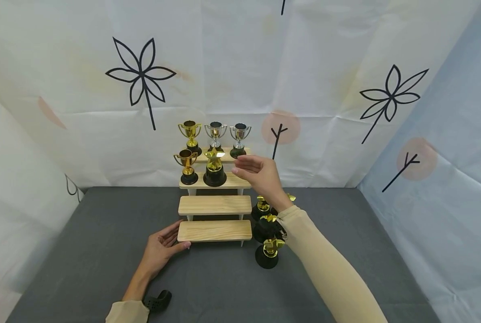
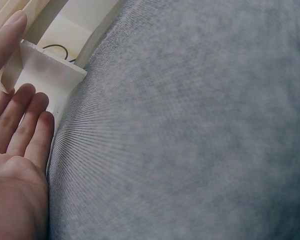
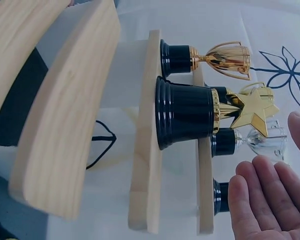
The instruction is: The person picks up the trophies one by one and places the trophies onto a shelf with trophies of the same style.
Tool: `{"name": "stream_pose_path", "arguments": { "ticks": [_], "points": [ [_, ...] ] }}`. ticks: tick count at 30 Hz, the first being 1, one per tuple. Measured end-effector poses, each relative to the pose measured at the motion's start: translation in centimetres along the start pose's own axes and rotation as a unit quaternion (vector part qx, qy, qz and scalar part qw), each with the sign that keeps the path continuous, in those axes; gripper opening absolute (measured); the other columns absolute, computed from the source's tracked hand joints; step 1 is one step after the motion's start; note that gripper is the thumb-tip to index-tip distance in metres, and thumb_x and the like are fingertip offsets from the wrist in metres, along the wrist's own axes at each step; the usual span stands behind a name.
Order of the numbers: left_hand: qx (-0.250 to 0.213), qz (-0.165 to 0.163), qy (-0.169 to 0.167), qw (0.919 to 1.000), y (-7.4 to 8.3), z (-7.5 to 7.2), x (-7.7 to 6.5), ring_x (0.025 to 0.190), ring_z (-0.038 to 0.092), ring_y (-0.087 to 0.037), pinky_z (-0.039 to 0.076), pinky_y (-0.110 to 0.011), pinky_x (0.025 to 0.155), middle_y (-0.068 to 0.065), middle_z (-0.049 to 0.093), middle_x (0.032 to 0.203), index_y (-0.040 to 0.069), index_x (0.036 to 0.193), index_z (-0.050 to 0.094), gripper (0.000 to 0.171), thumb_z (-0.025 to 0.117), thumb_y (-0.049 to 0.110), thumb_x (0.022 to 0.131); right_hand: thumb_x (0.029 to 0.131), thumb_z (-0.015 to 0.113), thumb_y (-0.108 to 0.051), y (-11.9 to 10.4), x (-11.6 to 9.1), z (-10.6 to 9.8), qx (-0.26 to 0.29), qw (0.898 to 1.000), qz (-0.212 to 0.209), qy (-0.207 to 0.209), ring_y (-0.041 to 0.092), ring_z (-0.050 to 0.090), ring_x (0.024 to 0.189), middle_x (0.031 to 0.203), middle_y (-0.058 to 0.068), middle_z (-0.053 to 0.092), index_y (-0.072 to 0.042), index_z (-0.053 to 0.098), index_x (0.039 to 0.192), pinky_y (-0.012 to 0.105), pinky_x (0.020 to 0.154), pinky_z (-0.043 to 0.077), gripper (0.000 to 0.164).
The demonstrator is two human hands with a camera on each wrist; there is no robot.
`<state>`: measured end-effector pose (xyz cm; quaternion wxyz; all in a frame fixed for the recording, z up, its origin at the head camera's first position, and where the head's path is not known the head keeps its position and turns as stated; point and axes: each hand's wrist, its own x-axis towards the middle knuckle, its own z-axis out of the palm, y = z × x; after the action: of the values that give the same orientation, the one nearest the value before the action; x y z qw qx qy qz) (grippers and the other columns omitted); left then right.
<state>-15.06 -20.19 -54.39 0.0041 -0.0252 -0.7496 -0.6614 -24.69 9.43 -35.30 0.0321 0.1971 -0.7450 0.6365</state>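
A tiered wooden stand [image 1: 214, 230] with white supports stands on the grey table. On its second tier from the top are a gold cup trophy [image 1: 189, 167] and, right of it, a gold star trophy [image 1: 214, 170] on a black base. My right hand [image 1: 257, 174] hangs just right of the star trophy, apart from it, holding nothing; its fingers are loosely extended in the right wrist view. My left hand [image 1: 162, 249] rests at the left end of the lowest step, thumb near its front corner, fingers [image 2: 29, 120] straight beside the white support.
The top tier carries another gold cup trophy [image 1: 190, 134] and two silver cup trophies [image 1: 216, 133]. Several star trophies [image 1: 267, 255] on black bases stand right of the stand, some partly behind my right forearm. A patterned white cloth [image 1: 224, 80] hangs behind the table.
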Motion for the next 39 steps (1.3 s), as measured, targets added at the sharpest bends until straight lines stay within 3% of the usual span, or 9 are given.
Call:
{"name": "stream_pose_path", "arguments": {
  "ticks": [10, 14, 18, 27, 34, 36, 39],
  "points": [
    [-0.007, -0.004, 0.000, 1.0000, 0.0, 0.0, -0.1, 0.127, 0.053, -0.007, 0.046, -0.013, 0.102, -0.022, 0.049, 0.149, -0.005, 0.148, 0.046, 0.080, 0.088, 0.010, 0.081, 0.092, 0.075, -0.001, 0.0, -2.7, -1.6, 0.019, 1.000, 0.015, -0.004, 0.032, 0.065, 0.115, 0.123, 0.024, 0.067, 0.007, 0.065, 0.129, 0.031, 0.099, 0.056, 0.040],
    [-0.007, -0.003, 0.000, 1.0000, 0.0, 0.0, -0.1, 0.125, 0.053, -0.003, 0.046, -0.013, 0.102, -0.021, 0.049, 0.149, -0.004, 0.148, 0.047, 0.080, 0.088, 0.011, 0.081, 0.092, 0.075, -0.003, 0.1, -3.9, -2.1, 0.013, 0.999, 0.031, -0.011, 0.033, 0.065, 0.116, 0.125, 0.025, 0.066, 0.006, 0.065, 0.129, 0.031, 0.098, 0.056, 0.039],
    [-0.007, -0.006, 0.000, 1.0000, 0.0, 0.0, -0.1, 0.128, 0.053, -0.008, 0.046, -0.013, 0.102, -0.021, 0.049, 0.149, -0.004, 0.148, 0.047, 0.080, 0.088, 0.011, 0.081, 0.093, 0.075, -0.004, 0.3, -5.1, -2.4, 0.007, 0.999, 0.041, -0.021, 0.035, 0.065, 0.116, 0.125, 0.025, 0.066, 0.005, 0.064, 0.130, 0.031, 0.097, 0.057, 0.040],
    [-0.008, -0.009, -0.002, 0.9999, 0.2, 0.0, -0.2, 0.136, 0.047, -0.033, 0.046, -0.013, 0.101, -0.022, 0.049, 0.149, -0.004, 0.149, 0.047, 0.080, 0.087, 0.011, 0.082, 0.092, 0.074, 0.000, 0.8, -7.5, -3.4, 0.016, 0.998, 0.043, -0.033, 0.046, 0.061, 0.118, 0.124, 0.025, 0.067, 0.009, 0.063, 0.130, 0.033, 0.095, 0.059, 0.041],
    [-0.007, -0.004, -0.001, 1.0000, 0.1, 0.0, -0.1, 0.135, 0.050, -0.027, 0.046, -0.014, 0.102, -0.021, 0.049, 0.149, -0.004, 0.149, 0.047, 0.080, 0.087, 0.011, 0.081, 0.092, 0.075, -0.004, 1.4, -9.8, -4.7, 0.014, 0.997, 0.062, -0.034, 0.021, 0.070, 0.108, 0.124, 0.022, 0.068, 0.007, 0.064, 0.130, 0.035, 0.093, 0.060, 0.041],
    [-0.007, -0.005, -0.001, 1.0000, 0.2, 0.1, -0.1, 0.136, 0.048, -0.033, 0.046, -0.013, 0.102, -0.022, 0.049, 0.149, -0.004, 0.148, 0.047, 0.080, 0.088, 0.011, 0.081, 0.091, 0.075, -0.002, 1.7, -10.4, -5.0, 0.022, 0.997, 0.067, -0.034, 0.020, 0.071, 0.107, 0.124, 0.023, 0.067, 0.008, 0.063, 0.130, 0.035, 0.092, 0.060, 0.042],
    [-0.006, -0.005, -0.002, 1.0000, 0.2, 0.1, -0.1, 0.137, 0.046, -0.036, 0.046, -0.013, 0.102, -0.022, 0.048, 0.150, -0.004, 0.149, 0.046, 0.080, 0.087, 0.011, 0.082, 0.091, 0.076, -0.001, 2.1, -11.2, -5.5, 0.027, 0.997, 0.071, -0.031, 0.028, 0.069, 0.110, 0.124, 0.026, 0.066, 0.009, 0.063, 0.129, 0.035, 0.093, 0.060, 0.042]
  ]
}}
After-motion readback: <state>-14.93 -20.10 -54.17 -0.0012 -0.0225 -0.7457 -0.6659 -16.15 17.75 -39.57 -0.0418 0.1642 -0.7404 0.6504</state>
